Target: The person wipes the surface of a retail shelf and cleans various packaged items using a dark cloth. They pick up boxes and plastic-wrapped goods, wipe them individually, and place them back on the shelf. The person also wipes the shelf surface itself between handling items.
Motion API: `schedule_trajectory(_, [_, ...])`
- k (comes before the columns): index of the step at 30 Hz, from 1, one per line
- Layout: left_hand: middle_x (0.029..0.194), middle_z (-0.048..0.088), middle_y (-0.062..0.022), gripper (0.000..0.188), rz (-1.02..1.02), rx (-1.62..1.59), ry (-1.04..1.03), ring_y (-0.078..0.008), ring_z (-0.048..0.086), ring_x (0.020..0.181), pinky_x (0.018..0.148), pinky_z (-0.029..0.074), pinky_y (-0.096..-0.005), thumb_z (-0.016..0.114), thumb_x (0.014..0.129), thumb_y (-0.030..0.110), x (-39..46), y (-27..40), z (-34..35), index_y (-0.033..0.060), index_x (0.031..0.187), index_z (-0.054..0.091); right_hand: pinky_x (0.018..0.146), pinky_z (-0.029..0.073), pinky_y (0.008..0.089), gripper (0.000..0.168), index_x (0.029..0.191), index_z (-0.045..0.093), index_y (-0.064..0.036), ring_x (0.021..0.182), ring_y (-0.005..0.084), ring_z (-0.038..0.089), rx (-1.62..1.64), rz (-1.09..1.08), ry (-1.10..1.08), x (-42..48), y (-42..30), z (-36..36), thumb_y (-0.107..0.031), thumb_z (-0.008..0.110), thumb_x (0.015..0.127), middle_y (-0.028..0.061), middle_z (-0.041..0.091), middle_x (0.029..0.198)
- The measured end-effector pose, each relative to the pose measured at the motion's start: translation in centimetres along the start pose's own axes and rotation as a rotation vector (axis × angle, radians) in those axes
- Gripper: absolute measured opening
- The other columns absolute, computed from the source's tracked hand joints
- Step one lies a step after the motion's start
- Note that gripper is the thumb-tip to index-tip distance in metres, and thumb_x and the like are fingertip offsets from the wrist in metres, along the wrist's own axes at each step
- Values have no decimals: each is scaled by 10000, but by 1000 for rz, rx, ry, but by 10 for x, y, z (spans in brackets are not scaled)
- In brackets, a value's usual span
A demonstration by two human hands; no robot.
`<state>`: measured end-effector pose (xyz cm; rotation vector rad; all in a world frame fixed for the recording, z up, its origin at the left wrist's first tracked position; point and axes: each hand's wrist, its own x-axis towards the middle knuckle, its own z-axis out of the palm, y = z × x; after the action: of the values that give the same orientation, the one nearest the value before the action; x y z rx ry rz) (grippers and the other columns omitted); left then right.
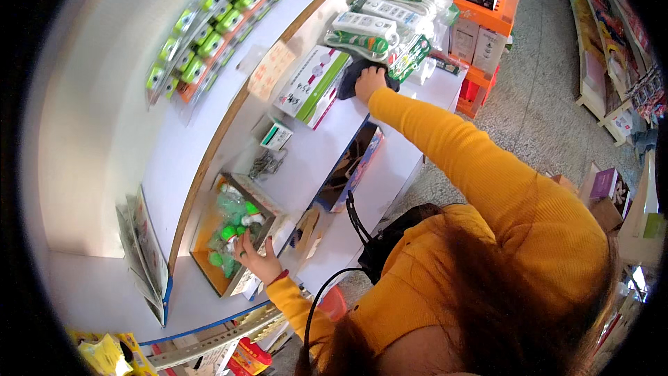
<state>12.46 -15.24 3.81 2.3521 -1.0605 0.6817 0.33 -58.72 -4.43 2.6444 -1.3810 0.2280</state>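
Observation:
My left hand [257,258], its fingers spread and holding nothing, is at the near edge of an open cardboard box [225,278] of small green-capped items [228,233] in clear plastic. A dark ring and a red wristband show on it. Farther along the white shelf, my right hand [371,83] is curled over a bunched dark cloth [353,79]. That cloth lies between a white, green and purple carton [313,86] with handwriting and several packaged white power strips [364,25]. Part of the cloth is hidden under my fingers.
A small white-and-green box [276,136] and a metal chain [266,164] lie on the shelf. Green-and-white packs [211,42] stand on the higher shelf. Below is an open box [371,149]. Orange crates [482,15] stand at the shelf's end, beside the speckled floor [532,89].

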Motion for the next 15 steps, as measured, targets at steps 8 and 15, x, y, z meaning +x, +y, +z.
schedule_trajectory(8, [1141, 520, -182, 300, -104, -356, 13, -313, 477, 1091, 931, 363, -388, 577, 784, 6, 5, 132, 19, -20, 1081, 543, 760, 428, 405, 209, 908, 619, -80, 954, 264, 527, 161, -432, -80, -67, 46, -37, -139, 556, 718, 100, 560, 973])
schedule_trajectory(15, [1136, 533, -157, 282, -62, -965, -383, -245, 506, 1068, 915, 391, -318, 563, 801, 3, 17, 216, 67, -5, 1082, 554, 721, 475, 360, 337, 1063, 584, -59, 845, 224, 606, 1269, 253, -397, -118, 226, 22, -87, 489, 741, 82, 610, 1013])
